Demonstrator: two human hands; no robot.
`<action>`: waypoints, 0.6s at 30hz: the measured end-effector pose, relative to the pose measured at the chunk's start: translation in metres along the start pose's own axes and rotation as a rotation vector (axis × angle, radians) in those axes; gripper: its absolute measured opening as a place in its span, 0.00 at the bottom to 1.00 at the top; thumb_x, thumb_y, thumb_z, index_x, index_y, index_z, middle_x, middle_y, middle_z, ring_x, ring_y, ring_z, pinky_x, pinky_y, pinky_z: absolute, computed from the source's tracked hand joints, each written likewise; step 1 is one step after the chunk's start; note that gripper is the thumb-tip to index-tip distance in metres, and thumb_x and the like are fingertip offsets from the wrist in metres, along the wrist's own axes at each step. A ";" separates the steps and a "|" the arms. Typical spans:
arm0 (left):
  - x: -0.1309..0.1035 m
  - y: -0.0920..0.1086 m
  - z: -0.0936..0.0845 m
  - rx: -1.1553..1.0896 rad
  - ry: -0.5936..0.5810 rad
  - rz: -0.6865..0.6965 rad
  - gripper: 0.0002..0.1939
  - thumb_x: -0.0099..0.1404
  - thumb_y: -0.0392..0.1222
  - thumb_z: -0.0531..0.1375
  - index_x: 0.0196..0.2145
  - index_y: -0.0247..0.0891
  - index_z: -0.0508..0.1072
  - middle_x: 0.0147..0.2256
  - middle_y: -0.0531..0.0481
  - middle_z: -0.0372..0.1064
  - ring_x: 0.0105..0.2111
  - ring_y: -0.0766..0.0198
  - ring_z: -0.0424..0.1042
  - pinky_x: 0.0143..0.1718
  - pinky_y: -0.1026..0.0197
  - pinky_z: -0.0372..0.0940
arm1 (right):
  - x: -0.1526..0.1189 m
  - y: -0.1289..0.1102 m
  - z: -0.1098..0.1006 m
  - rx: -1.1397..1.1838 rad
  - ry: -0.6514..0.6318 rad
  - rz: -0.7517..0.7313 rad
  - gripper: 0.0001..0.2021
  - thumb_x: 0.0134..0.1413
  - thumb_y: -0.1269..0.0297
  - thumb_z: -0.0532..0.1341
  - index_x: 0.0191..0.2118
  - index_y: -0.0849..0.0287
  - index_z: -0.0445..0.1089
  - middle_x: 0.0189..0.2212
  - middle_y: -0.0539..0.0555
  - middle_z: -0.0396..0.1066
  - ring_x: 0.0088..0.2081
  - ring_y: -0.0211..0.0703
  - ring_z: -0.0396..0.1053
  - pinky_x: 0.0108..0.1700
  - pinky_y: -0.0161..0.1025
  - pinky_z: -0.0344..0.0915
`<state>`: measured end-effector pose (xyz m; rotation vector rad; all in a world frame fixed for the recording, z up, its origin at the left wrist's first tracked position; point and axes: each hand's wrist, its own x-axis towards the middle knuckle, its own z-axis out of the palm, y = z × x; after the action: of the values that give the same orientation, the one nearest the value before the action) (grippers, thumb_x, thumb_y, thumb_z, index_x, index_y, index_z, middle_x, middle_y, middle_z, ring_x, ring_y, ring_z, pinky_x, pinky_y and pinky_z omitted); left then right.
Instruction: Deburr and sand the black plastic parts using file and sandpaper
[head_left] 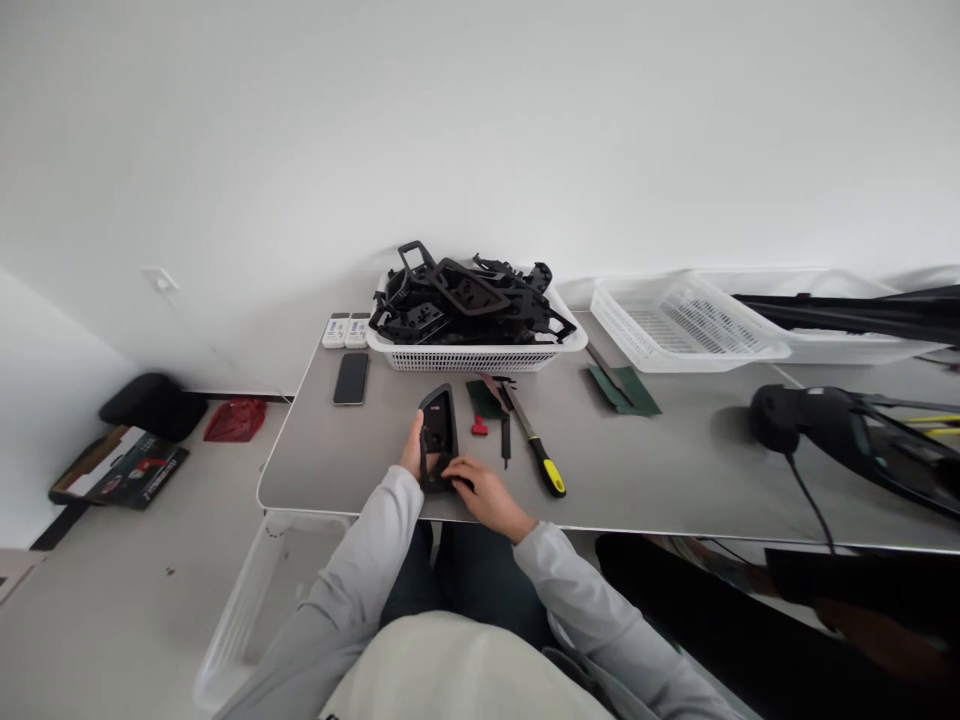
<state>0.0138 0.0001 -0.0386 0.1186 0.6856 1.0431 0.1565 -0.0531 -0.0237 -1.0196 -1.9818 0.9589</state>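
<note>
My left hand (412, 449) grips the left side of a black plastic trim piece (442, 415), a tapered frame tilted up over the table's front edge. At the lower end of this piece, my right hand (484, 492) has its fingers bent and closed against it; whatever they pinch is hidden. Just to the right lie a small red plastic part (479, 427), a green sheet (484, 398), a thin black tool like a caliper (505, 430) and a file (551, 470) with a black and yellow handle.
Behind stands a white basket (472, 360) heaped with black plastic parts. A phone (350, 379) and two white boxes (346, 330) lie left. Rightward are another green sheet (630, 393), white baskets (690, 355) and a black device (776, 418) with a cable. A plastic bin (247, 590) sits below.
</note>
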 end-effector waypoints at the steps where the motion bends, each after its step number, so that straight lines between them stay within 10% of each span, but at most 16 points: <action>1: 0.000 0.001 0.000 -0.013 0.005 0.029 0.27 0.61 0.60 0.54 0.40 0.30 0.74 0.31 0.40 0.76 0.34 0.55 0.75 0.38 0.56 0.70 | -0.007 -0.002 0.000 0.045 -0.039 0.014 0.13 0.51 0.75 0.54 0.37 0.56 0.74 0.38 0.56 0.70 0.41 0.43 0.69 0.47 0.42 0.65; 4: -0.002 0.004 0.001 -0.025 0.074 0.141 0.24 0.65 0.55 0.51 0.41 0.30 0.74 0.29 0.43 0.75 0.29 0.60 0.75 0.34 0.60 0.69 | -0.017 -0.002 -0.007 0.200 -0.026 0.075 0.09 0.52 0.69 0.57 0.36 0.55 0.74 0.37 0.54 0.71 0.40 0.43 0.70 0.44 0.41 0.66; 9: -0.008 0.008 -0.004 0.076 -0.047 0.021 0.31 0.65 0.59 0.47 0.44 0.27 0.73 0.35 0.36 0.75 0.35 0.54 0.76 0.35 0.57 0.69 | 0.001 0.009 -0.014 0.470 0.373 0.279 0.14 0.52 0.56 0.59 0.42 0.57 0.71 0.33 0.53 0.71 0.34 0.43 0.70 0.37 0.42 0.67; 14: -0.003 0.002 -0.013 0.218 0.019 -0.013 0.25 0.63 0.55 0.53 0.40 0.29 0.75 0.34 0.37 0.75 0.36 0.53 0.75 0.37 0.57 0.69 | 0.023 -0.002 0.006 0.375 0.407 0.080 0.09 0.53 0.60 0.58 0.38 0.55 0.72 0.40 0.55 0.70 0.43 0.45 0.68 0.47 0.43 0.65; 18: -0.001 -0.003 -0.022 0.350 0.128 0.262 0.15 0.63 0.45 0.56 0.42 0.34 0.74 0.35 0.44 0.75 0.43 0.54 0.73 0.43 0.57 0.67 | 0.037 -0.017 0.019 0.350 0.308 -0.050 0.09 0.55 0.65 0.56 0.40 0.54 0.72 0.40 0.54 0.70 0.45 0.43 0.68 0.50 0.43 0.64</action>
<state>0.0033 -0.0075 -0.0568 0.4575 0.9850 1.1795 0.1182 -0.0337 -0.0100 -0.8572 -1.5154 1.0105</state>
